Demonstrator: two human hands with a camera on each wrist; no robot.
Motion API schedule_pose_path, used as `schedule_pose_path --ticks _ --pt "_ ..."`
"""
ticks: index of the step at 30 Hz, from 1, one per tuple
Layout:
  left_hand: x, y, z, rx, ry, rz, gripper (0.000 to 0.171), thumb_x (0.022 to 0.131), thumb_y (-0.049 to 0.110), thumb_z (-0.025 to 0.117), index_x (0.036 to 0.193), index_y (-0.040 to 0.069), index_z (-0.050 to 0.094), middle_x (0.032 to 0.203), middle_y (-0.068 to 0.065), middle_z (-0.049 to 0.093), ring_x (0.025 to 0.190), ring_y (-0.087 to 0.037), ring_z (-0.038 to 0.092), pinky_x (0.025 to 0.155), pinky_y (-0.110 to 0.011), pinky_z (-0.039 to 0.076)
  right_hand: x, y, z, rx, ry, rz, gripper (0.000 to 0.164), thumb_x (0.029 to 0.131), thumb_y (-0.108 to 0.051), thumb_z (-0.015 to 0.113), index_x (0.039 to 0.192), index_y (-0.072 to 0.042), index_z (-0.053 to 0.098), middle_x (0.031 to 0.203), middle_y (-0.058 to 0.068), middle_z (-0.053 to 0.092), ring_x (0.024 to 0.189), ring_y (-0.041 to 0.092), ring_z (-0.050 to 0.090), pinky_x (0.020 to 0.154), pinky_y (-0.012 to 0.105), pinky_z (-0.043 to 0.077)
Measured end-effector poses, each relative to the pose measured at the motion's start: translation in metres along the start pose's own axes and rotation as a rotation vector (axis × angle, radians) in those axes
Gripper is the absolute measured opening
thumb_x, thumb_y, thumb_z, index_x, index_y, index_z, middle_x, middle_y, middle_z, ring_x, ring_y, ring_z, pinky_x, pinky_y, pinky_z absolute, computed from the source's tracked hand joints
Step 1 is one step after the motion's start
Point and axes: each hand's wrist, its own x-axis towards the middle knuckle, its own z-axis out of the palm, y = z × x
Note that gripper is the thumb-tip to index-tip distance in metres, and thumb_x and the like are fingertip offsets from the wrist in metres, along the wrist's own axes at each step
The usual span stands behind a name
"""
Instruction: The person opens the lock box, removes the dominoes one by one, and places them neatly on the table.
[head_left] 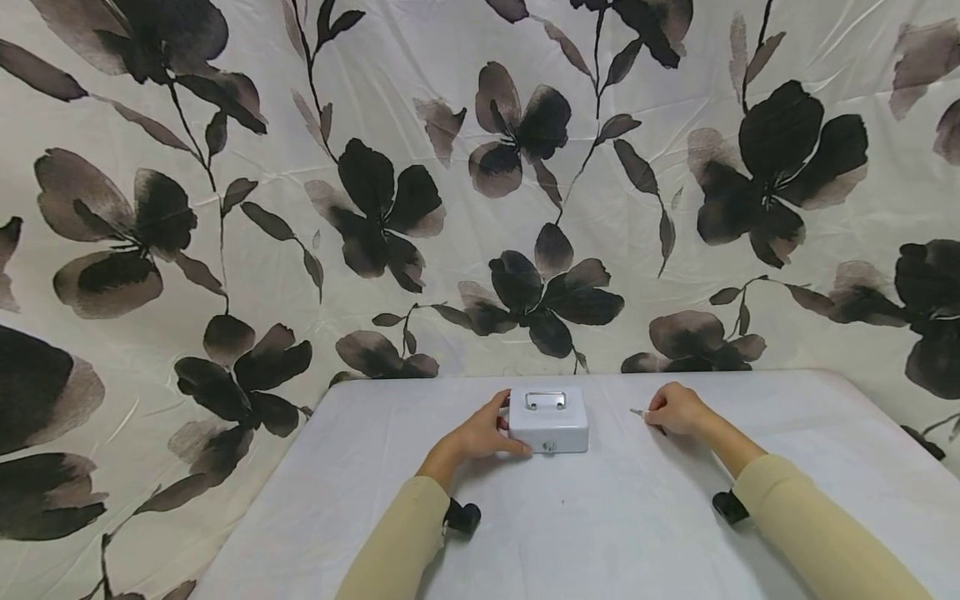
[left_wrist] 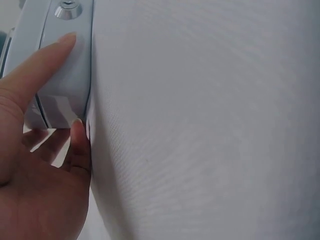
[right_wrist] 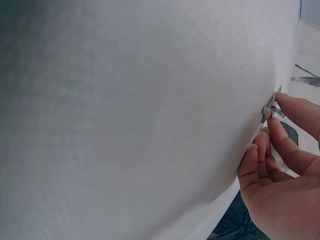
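Note:
A small white cash box (head_left: 549, 430) with a metal handle on its lid stands closed on the table. Its round key lock (left_wrist: 68, 9) is on the front face. My left hand (head_left: 482, 430) grips the left side of the box, thumb on the front face near the lock and fingers around the side and back. To the right of the box, my right hand (head_left: 677, 408) pinches small metal keys (right_wrist: 267, 111) between thumb and index finger, close above the cloth. One key tip points left toward the box. How many keys there are cannot be told.
A white cloth (head_left: 600, 517) covers the table, whose far edge runs just behind the box. Behind it hangs a pale curtain (head_left: 450, 333) with dark flowers. Black wrist cameras sit under both sleeves.

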Motion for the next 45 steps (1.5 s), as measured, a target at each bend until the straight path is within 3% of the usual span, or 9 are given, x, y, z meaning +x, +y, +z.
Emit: schedule_pose_path --ticks 14,24,32,41,45 --pt "0.0017 -0.0026 -0.0007 -0.01 -0.01 -0.01 0.104 0.077 0.025 0.092 0.158 0.012 0.028 0.144 -0.006 0.047 0.107 -0.022 0.051 0.096 -0.041 0.042 -0.0026 -0.0033 -0.0008 0.031 0.01 0.0 0.012 0.089 -0.005 0.072 0.082 0.003 0.066 0.074 0.006 0.06 0.069 0.02 0.053 0.062 0.03 0.042" --pt "0.002 -0.0023 -0.0025 -0.017 -0.018 0.001 0.104 0.077 0.027 0.092 0.158 0.014 0.028 0.146 -0.005 0.047 0.108 -0.021 0.053 0.098 -0.042 0.042 0.0009 -0.0003 -0.0001 0.057 -0.014 0.011 0.012 0.091 -0.005 0.068 0.079 -0.002 0.067 0.071 0.004 0.06 0.064 0.017 0.053 0.059 0.031 0.043" --pt "0.003 -0.0032 -0.0024 -0.016 -0.04 -0.001 0.106 0.077 0.027 0.092 0.158 0.014 0.026 0.145 -0.005 0.046 0.108 -0.021 0.053 0.098 -0.044 0.042 -0.0019 0.0011 0.0001 0.055 -0.02 -0.017 0.013 0.092 -0.006 0.068 0.08 -0.001 0.068 0.07 0.004 0.061 0.065 0.017 0.053 0.061 0.031 0.042" --pt "-0.0002 0.0002 -0.0038 -0.031 -0.068 -0.027 0.106 0.079 0.029 0.091 0.16 0.018 0.023 0.142 -0.004 0.047 0.113 -0.023 0.05 0.102 -0.045 0.04 -0.0074 0.0026 -0.0059 0.052 -0.029 -0.063 0.011 0.095 -0.007 0.066 0.087 0.001 0.067 0.082 0.006 0.06 0.076 0.02 0.052 0.068 0.033 0.042" --pt "-0.0017 0.0024 -0.0046 -0.04 -0.074 -0.033 0.106 0.08 0.029 0.09 0.16 0.017 0.022 0.14 -0.005 0.047 0.113 -0.023 0.049 0.101 -0.045 0.04 -0.0078 0.0061 -0.0088 0.099 -0.037 -0.09 0.011 0.097 -0.005 0.064 0.088 0.003 0.065 0.084 0.008 0.069 0.077 0.018 0.055 0.068 0.032 0.043"
